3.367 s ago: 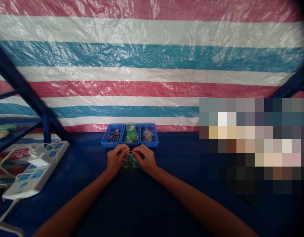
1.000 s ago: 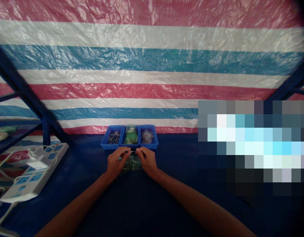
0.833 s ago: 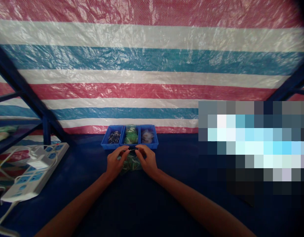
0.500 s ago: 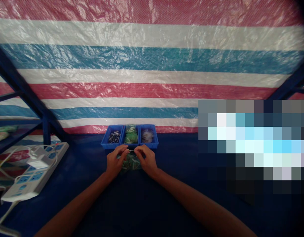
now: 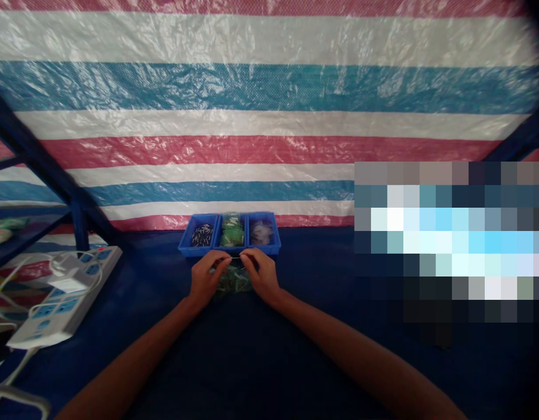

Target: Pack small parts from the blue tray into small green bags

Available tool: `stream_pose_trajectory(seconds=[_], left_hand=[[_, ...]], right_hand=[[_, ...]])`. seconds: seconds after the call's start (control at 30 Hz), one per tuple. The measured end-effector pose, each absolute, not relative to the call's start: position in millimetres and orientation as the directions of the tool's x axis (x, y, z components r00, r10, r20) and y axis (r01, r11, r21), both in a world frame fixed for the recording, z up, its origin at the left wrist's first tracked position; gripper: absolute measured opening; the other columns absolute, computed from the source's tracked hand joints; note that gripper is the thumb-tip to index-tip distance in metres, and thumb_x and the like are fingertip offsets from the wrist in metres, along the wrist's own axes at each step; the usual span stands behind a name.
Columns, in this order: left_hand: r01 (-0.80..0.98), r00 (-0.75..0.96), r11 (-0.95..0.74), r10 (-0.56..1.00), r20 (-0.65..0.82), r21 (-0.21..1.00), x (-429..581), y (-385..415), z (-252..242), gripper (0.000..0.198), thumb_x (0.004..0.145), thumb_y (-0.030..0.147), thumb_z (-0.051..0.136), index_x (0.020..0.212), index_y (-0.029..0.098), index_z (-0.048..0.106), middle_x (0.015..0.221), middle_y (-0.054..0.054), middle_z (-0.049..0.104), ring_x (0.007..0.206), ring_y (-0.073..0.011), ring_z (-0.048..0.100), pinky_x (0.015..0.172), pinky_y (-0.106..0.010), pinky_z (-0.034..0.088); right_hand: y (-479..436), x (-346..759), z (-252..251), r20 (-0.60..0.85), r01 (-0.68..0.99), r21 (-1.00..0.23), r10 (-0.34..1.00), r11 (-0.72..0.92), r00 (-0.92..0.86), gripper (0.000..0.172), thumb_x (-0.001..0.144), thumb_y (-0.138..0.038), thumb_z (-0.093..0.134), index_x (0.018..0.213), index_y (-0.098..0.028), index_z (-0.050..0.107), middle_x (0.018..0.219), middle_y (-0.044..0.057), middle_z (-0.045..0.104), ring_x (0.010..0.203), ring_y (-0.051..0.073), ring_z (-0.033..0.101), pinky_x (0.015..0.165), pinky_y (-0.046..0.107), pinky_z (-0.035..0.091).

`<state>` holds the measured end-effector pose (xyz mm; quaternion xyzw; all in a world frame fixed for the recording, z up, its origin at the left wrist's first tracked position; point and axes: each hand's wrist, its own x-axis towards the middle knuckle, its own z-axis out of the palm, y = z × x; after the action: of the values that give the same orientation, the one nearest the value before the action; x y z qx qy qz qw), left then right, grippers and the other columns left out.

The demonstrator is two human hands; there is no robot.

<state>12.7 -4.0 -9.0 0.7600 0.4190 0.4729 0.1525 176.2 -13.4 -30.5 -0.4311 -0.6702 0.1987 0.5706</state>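
Note:
My left hand (image 5: 205, 277) and my right hand (image 5: 261, 274) meet just in front of a blue three-compartment tray (image 5: 195, 252). Between their fingertips they pinch a thin pale strand (image 5: 237, 257), stretched across the gap. A clear bag of green packets (image 5: 231, 282) lies under and between my hands, partly hidden by them. The tray's left compartment holds several small dark-and-silver cylinders (image 5: 202, 235). Green packets (image 5: 231, 233) fill the middle one, and a clear bag of pale items (image 5: 261, 233) sits in the right one.
A white power strip (image 5: 63, 297) with a plugged-in adapter and cables lies on the dark blue table cover (image 5: 339, 303) at left. A blue metal shelf frame (image 5: 80, 224) stands behind it. A striped tarpaulin (image 5: 252, 87) hangs behind the tray. A pixelated patch covers the right side.
My hands stay together at the strand, with only small shifts of the fingers. The whole view has shifted slightly, so the tray sits a little higher in the picture.

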Motion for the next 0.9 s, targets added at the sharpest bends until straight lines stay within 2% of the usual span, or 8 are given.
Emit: stream_pose_trajectory(seconds=[0.1,0.3,0.6,0.77,0.9], left_hand=[[0.502,0.202,-0.598,0.783,0.588,0.625,11.5,-4.6,-7.3,0.017,0.086,0.030,0.054,0.083,0.017,0.064,0.080,-0.003,0.066,0.061,-0.0113,0.058,0.063,-0.024,0.047],[0.536,0.213,-0.575,0.801,0.560,0.619,9.4,-4.9,-5.6,0.025,0.087,0.033,0.052,0.072,0.017,0.063,0.067,0.000,0.062,0.060,-0.0117,0.056,0.063,-0.024,0.045],[0.441,0.144,-0.555,0.819,0.555,0.705,13.6,-7.6,-5.4,0.019,0.084,0.032,0.057,0.091,0.018,0.068,0.087,-0.004,0.069,0.061,-0.0119,0.060,0.066,-0.025,0.050],[0.315,0.067,-0.505,0.856,0.512,0.803,13.9,-7.7,-4.7,0.025,0.089,0.032,0.049,0.102,0.016,0.063,0.088,-0.004,0.068,0.054,-0.0098,0.057,0.054,-0.022,0.047],[0.432,0.106,-0.530,0.834,0.542,0.730,12.3,-5.4,-5.1,0.027,0.088,0.031,0.050,0.106,0.018,0.065,0.079,-0.002,0.065,0.059,-0.0108,0.057,0.060,-0.023,0.047]], right_hand=[[-14.6,175.3,-30.1,0.590,0.324,-0.768,0.807,0.552,0.022,0.017,0.089,-0.031,0.050,0.089,-0.019,0.062,0.078,0.003,0.061,0.068,0.014,0.056,0.064,0.025,0.043],[-15.5,175.1,-29.9,0.602,0.360,-0.748,0.798,0.557,0.015,0.021,0.089,-0.031,0.048,0.081,-0.019,0.062,0.071,0.002,0.058,0.063,0.013,0.053,0.063,0.025,0.043],[-12.1,176.4,-32.0,0.609,0.381,-0.723,0.792,0.576,-0.041,0.024,0.091,-0.031,0.047,0.083,-0.019,0.065,0.073,0.003,0.060,0.069,0.015,0.056,0.068,0.026,0.043],[-12.5,176.2,-29.6,0.616,0.371,-0.726,0.788,0.579,-0.024,0.025,0.092,-0.029,0.044,0.089,-0.018,0.066,0.077,0.004,0.063,0.072,0.016,0.057,0.070,0.027,0.044],[-15.6,176.6,-26.2,0.615,0.366,-0.738,0.789,0.567,0.017,0.024,0.092,-0.028,0.044,0.089,-0.018,0.066,0.077,0.004,0.063,0.070,0.015,0.057,0.069,0.027,0.044]])
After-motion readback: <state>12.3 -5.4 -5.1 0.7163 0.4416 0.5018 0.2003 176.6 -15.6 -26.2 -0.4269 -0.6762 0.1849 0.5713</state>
